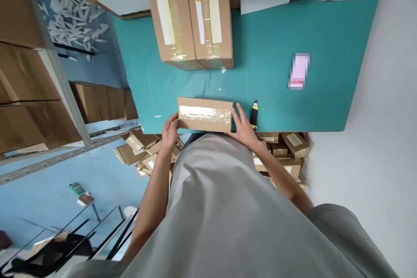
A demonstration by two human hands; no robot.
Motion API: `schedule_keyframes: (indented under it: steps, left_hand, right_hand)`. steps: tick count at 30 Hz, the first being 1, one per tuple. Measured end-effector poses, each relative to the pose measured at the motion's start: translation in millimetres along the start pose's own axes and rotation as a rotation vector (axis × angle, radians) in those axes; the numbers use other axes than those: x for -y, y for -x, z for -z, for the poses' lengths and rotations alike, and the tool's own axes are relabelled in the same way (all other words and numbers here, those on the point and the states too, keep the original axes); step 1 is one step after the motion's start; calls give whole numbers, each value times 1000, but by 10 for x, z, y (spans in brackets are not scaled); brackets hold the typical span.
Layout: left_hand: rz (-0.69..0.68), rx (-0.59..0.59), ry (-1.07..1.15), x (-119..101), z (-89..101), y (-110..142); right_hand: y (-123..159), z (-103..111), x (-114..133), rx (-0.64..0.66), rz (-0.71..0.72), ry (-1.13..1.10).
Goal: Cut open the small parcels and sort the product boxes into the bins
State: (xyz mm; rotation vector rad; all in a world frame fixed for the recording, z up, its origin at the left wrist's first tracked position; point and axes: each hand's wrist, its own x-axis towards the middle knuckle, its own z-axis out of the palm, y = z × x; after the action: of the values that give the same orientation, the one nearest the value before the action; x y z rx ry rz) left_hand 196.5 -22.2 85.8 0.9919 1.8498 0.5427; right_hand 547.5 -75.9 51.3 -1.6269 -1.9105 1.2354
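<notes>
A small cardboard box [205, 126] lies lengthwise near the front edge of the teal table, a white label and clear tape along its top. Around its left end, my left hand [170, 130] has its fingers curled and closed on the box. My right hand [244, 128] rests at the opposite end, fingers spread and touching the box's side and corner. Just beyond the right fingers lies a black and yellow utility knife [254, 114], flat on the table and apart from the hand.
Two taped cartons [190, 21] stand side by side at the back of the teal table [270, 69]. A blurred pinkish object [299, 71] lies to the right. Shelving with large cartons [29, 87] is on the left. Small boxes [295, 144] are piled below the table edge.
</notes>
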Motion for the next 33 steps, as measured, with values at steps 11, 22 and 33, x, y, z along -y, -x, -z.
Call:
schedule_keyframes:
  steps: [11, 22, 33]
  left_hand:
    - [-30, 188, 194, 310, 59, -219]
    - [30, 113, 259, 373, 372, -592]
    - [107, 177, 219, 874, 512, -428]
  right_hand:
    - [62, -365, 117, -214, -237, -302]
    - [-530, -540, 530, -227, -370, -486]
    - [-33, -888, 396, -340, -598, -539]
